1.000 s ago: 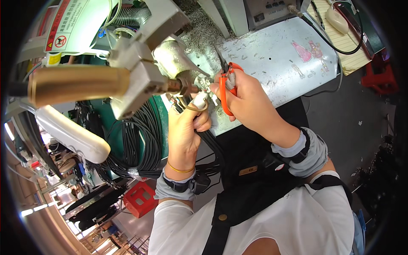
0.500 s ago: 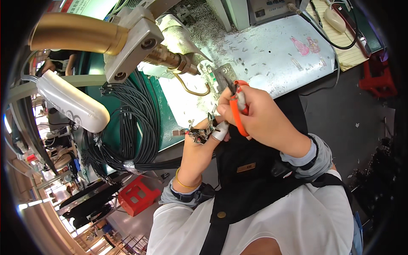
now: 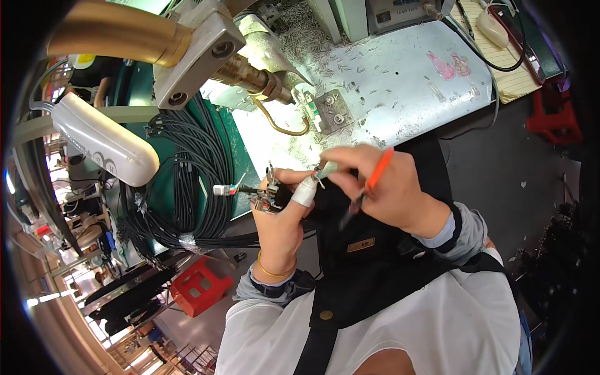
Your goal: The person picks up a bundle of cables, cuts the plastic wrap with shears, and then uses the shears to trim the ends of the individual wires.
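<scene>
My left hand point(image 3: 278, 228), its thumb wrapped in white tape, is closed around several cable ends with metal connectors point(image 3: 265, 199). One silver plug point(image 3: 222, 190) with coloured wires sticks out past the fingers on the left. Above the taped thumb a cable end with small coloured wires point(image 3: 319, 172) points up. My right hand point(image 3: 400, 194) has its thumb and forefinger at these wires; motion blur hides whether they pinch them. Orange-handled pliers point(image 3: 377, 172) lie in that same hand, their dark jaws pointing down toward my apron.
Ahead stands a machine with a brass nozzle point(image 3: 275, 94) and a small metal block point(image 3: 334, 112) on a white plate point(image 3: 425, 94). Metal pins point(image 3: 306, 31) are strewn there. Black cables point(image 3: 187, 175) lie coiled at left beneath a white lamp point(image 3: 106, 140). A red stool point(image 3: 200, 286) is lower left.
The pliers have turned in my right hand, jaws swinging from pointing up and away to pointing down. That hand's fingertips are now at the wires. My left hand has shifted slightly left.
</scene>
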The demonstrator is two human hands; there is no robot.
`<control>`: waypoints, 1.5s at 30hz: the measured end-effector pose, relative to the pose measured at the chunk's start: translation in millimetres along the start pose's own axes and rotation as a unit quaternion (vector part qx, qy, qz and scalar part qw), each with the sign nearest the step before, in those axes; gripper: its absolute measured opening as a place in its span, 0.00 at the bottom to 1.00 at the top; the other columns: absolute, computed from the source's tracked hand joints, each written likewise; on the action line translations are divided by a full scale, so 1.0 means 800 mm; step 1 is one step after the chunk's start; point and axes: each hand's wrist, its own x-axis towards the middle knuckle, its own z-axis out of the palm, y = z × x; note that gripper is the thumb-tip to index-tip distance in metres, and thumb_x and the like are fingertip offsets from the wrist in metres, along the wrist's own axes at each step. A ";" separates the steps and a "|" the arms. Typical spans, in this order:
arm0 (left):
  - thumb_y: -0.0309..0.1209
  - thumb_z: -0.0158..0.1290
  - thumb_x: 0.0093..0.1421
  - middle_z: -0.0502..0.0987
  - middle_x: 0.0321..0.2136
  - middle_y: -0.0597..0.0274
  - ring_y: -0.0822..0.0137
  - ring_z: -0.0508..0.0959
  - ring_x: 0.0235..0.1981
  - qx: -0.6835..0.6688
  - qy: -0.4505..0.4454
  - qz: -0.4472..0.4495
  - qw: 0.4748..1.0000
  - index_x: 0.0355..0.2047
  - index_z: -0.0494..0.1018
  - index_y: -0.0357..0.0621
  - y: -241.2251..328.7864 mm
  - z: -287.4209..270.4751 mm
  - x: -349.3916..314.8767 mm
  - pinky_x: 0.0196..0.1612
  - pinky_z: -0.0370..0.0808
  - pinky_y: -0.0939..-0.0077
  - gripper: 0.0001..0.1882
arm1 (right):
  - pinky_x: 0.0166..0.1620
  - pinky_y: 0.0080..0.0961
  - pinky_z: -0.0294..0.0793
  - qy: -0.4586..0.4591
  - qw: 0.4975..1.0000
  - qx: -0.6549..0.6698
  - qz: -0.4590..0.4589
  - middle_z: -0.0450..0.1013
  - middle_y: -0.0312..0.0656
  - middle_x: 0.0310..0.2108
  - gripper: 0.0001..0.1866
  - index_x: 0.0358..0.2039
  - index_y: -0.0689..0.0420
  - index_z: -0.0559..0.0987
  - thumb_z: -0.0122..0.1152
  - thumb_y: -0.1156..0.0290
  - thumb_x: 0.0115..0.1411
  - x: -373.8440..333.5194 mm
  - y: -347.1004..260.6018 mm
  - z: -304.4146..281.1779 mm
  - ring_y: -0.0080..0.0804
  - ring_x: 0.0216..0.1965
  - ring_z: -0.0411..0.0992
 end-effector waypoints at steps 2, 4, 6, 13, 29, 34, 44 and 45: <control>0.18 0.53 0.49 0.70 0.22 0.68 0.80 0.66 0.23 0.099 0.038 0.067 0.992 0.30 0.72 0.34 -0.003 0.001 -0.001 0.27 0.62 0.88 0.06 | 0.20 0.17 0.66 0.011 0.999 -0.002 -0.035 0.71 0.37 0.23 0.12 0.32 0.57 0.73 0.62 0.79 0.45 -0.004 0.003 0.004 0.25 0.18 0.70; 0.17 0.53 0.49 0.70 0.22 0.68 0.80 0.66 0.23 0.123 0.036 0.084 0.988 0.30 0.72 0.34 -0.004 0.002 -0.003 0.28 0.62 0.88 0.06 | 0.17 0.17 0.65 0.036 0.994 -0.006 -0.104 0.73 0.38 0.25 0.15 0.33 0.56 0.74 0.63 0.80 0.42 -0.007 0.006 0.007 0.29 0.16 0.69; 0.16 0.53 0.48 0.70 0.22 0.68 0.81 0.66 0.24 0.170 0.034 0.119 0.978 0.30 0.72 0.35 -0.004 0.002 -0.004 0.28 0.62 0.88 0.07 | 0.17 0.17 0.65 0.020 0.996 0.013 -0.083 0.73 0.38 0.25 0.14 0.33 0.56 0.74 0.63 0.80 0.42 -0.004 0.001 0.005 0.28 0.15 0.69; 0.16 0.53 0.48 0.70 0.22 0.69 0.80 0.66 0.24 0.130 0.051 0.109 0.984 0.31 0.72 0.35 -0.003 0.013 -0.003 0.28 0.63 0.87 0.08 | 0.18 0.18 0.65 -0.003 0.999 0.044 -0.021 0.72 0.38 0.23 0.13 0.33 0.56 0.74 0.61 0.80 0.45 -0.008 0.004 0.009 0.27 0.15 0.69; 0.18 0.55 0.47 0.71 0.24 0.67 0.78 0.69 0.25 0.179 0.072 0.138 0.971 0.30 0.71 0.35 -0.007 0.013 -0.002 0.30 0.66 0.86 0.08 | 0.17 0.14 0.60 -0.073 0.922 0.272 0.264 0.70 0.36 0.19 0.05 0.30 0.61 0.69 0.55 0.74 0.55 -0.007 -0.007 0.009 0.16 0.15 0.66; 0.17 0.55 0.47 0.71 0.25 0.68 0.80 0.68 0.27 0.119 0.063 0.092 0.987 0.30 0.71 0.34 -0.004 0.007 -0.005 0.31 0.65 0.87 0.08 | 0.17 0.16 0.61 -0.079 0.884 0.334 0.316 0.69 0.36 0.17 0.09 0.27 0.61 0.70 0.58 0.70 0.53 0.006 -0.019 -0.003 0.18 0.14 0.66; 0.19 0.55 0.48 0.71 0.25 0.66 0.80 0.66 0.25 0.096 0.046 0.077 0.991 0.30 0.71 0.35 -0.002 0.002 -0.005 0.30 0.62 0.88 0.08 | 0.18 0.25 0.62 -0.170 0.966 0.008 0.192 0.66 0.42 0.10 0.16 0.20 0.62 0.69 0.65 0.65 0.47 -0.017 -0.013 0.003 0.39 0.11 0.63; 0.19 0.54 0.48 0.70 0.24 0.66 0.80 0.65 0.24 0.086 0.042 0.080 0.992 0.30 0.71 0.36 0.000 0.003 -0.003 0.28 0.61 0.87 0.07 | 0.18 0.25 0.62 -0.170 0.967 0.008 0.192 0.66 0.42 0.10 0.16 0.20 0.62 0.69 0.65 0.65 0.47 -0.016 -0.012 0.003 0.39 0.11 0.63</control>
